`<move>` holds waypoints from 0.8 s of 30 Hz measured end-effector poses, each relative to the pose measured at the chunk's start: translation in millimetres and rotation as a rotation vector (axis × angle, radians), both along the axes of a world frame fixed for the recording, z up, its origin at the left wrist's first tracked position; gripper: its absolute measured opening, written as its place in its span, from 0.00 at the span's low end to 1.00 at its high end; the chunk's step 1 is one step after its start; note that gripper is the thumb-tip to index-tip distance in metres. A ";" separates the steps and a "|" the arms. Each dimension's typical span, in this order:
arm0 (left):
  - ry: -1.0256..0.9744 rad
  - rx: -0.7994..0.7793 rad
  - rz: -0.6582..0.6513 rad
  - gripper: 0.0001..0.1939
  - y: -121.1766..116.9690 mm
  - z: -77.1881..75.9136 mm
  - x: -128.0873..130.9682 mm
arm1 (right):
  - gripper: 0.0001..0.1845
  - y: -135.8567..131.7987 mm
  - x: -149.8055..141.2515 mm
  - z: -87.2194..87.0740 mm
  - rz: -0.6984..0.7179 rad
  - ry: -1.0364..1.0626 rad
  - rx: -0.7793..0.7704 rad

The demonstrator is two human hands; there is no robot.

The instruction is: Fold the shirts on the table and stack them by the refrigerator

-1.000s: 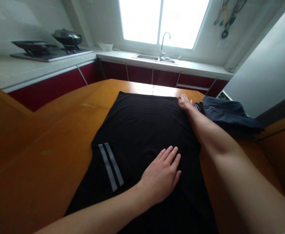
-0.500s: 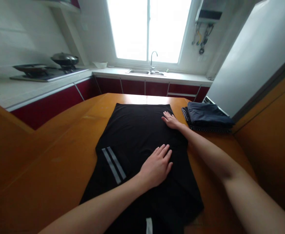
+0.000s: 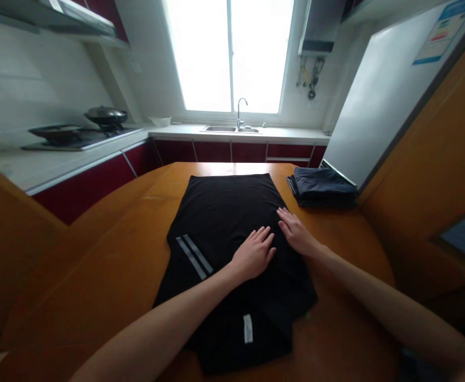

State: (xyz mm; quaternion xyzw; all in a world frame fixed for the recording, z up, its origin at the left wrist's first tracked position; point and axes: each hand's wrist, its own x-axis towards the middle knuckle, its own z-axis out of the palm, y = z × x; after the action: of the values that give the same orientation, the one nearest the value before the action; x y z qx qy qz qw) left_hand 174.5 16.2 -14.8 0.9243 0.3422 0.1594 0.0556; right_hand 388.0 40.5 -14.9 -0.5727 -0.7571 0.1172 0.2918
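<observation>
Black shirt lies on the table. I guess it's soft and light, best pinched by its edges. My left hand and right hand rest on it, fingers slightly apart.

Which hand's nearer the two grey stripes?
The left hand, flat near the middle of the black garment; the right hand is farther from the stripes, at the garment's right edge.
</observation>
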 end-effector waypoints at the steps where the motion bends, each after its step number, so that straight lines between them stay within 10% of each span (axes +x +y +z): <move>1: 0.005 -0.001 -0.003 0.26 0.2 0.2 0.2 | 0.32 -10.5 -2.5 -6.0 0.024 -0.072 -0.037; 24: 0.011 -0.066 -0.012 0.27 3.7 -1.3 3.0 | 0.37 -19.1 -6.1 -6.1 -0.253 -0.311 -0.205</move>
State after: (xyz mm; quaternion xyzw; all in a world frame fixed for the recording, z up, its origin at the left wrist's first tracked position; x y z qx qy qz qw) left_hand 177.4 19.8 -16.1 0.9249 0.3420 0.1425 0.0850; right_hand 381.9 21.5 -21.1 -0.7010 -0.6991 0.0662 0.1242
